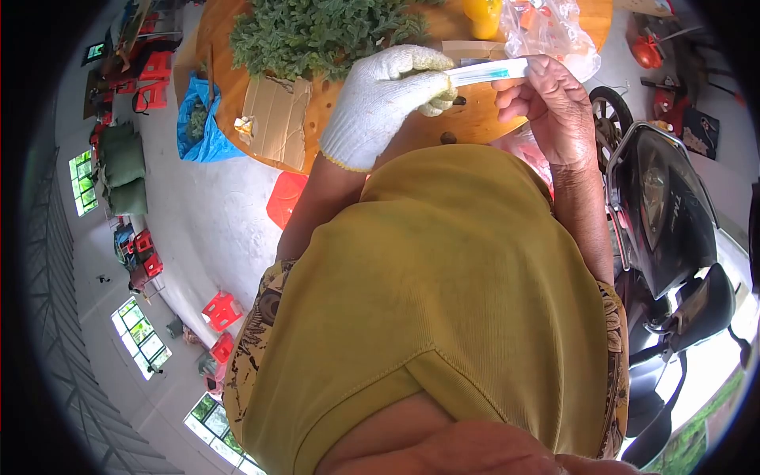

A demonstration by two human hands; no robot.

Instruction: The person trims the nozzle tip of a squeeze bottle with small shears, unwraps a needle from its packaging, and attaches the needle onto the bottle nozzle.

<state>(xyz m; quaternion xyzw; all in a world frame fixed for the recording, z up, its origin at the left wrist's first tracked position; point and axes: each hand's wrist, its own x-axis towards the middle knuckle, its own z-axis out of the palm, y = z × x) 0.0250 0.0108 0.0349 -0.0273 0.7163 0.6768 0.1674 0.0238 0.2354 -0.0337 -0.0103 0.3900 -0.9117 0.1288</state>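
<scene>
My left hand (388, 99) wears a white knitted glove and pinches the left end of a narrow white strip (484, 73) with a green mark on it. The strip's right end is between the thumb and fingers of my bare right hand (554, 103). It is stretched between both hands above the front part of a round wooden table (317, 131). Behind my left hand lies a pile of green leafy sprigs (317, 36). A flat piece of cardboard (275, 119) is on the table to the left of the glove.
A yellow object (483, 17) and a clear plastic bag (550, 36) are at the table's back right. A blue bag (207, 119) hangs by its left edge. A motorbike (661, 206) stands at the right. Red stools (285, 198) are on the floor at left.
</scene>
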